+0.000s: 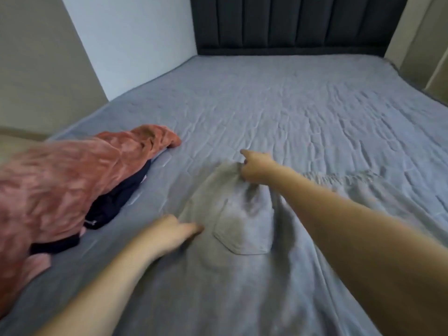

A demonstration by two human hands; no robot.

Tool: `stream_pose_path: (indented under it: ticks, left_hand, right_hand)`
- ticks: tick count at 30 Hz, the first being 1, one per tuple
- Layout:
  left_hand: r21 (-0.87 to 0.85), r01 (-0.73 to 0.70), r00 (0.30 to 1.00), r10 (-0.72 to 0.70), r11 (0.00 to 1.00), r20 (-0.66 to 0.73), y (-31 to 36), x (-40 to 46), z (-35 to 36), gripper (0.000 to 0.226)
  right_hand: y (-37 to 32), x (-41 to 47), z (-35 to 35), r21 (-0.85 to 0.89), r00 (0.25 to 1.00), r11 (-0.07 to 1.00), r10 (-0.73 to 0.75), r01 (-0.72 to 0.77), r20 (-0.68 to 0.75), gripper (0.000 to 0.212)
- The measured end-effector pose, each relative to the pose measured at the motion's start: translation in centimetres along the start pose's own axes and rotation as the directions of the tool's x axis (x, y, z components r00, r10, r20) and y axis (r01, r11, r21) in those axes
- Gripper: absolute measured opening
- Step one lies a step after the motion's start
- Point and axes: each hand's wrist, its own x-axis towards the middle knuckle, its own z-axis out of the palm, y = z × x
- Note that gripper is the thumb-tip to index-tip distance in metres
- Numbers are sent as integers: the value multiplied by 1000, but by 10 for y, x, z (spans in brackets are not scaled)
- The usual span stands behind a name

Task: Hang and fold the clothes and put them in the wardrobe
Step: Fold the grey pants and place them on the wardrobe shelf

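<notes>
The grey pocket shirt (242,229) lies spread on the bed (303,112), beside a pink garment (60,180). The right hand (254,169) pinches its top edge; the left hand (174,230) touches its side, fingers relaxed.

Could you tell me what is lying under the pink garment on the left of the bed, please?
A dark navy garment shows from under the pink garment, resting on the bed sheet. How far it reaches underneath, or whether more clothes lie there, is covered.
</notes>
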Motion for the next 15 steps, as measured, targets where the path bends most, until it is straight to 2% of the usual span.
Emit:
stream_pose_path:
  ticks: [2, 3, 5, 6, 9, 11, 12, 15]
  left_hand:
    - [-129, 39, 979, -12, 991, 203, -27, -30, -12, 85]
    - [-154, 54, 962, -10, 987, 274, -40, -44, -14, 81]
    - [-200, 69, 927, 11, 977, 374, -60, -67, -14, 72]
    - [-234, 67, 920, 31, 970, 390, -67, -80, -12, 67]
    - [-230, -14, 926, 99, 973, 364, -60, -109, -13, 48]
    - [-239, -75, 918, 161, 968, 362, -35, -133, -15, 43]
    - [-274, -102, 901, 206, 956, 382, -18, -144, -15, 40]
    - [-332, -208, 776, 361, 920, 517, 60, -185, -2, 23]
  right_hand:
    - [-41, 10, 13, 58, 993, 997, -54, 48, 103, 32]
    - [-52, 11, 16, 99, 993, 995, -24, 13, 114, 36]
    - [-55, 12, 19, 183, 986, 978, 76, -103, 152, 58]
    - [-55, 7, 20, 211, 982, 970, 90, -124, 163, 57]
    - [-41, -8, 9, 412, 987, 900, 103, -146, 123, 30]
    - [-24, -25, -16, 609, 990, 781, 130, -140, 61, 20]
    - [-11, -32, -32, 722, 987, 678, 159, -138, 40, 19]
    - [51, -66, -75, 914, 970, 378, 238, -146, 56, 21]
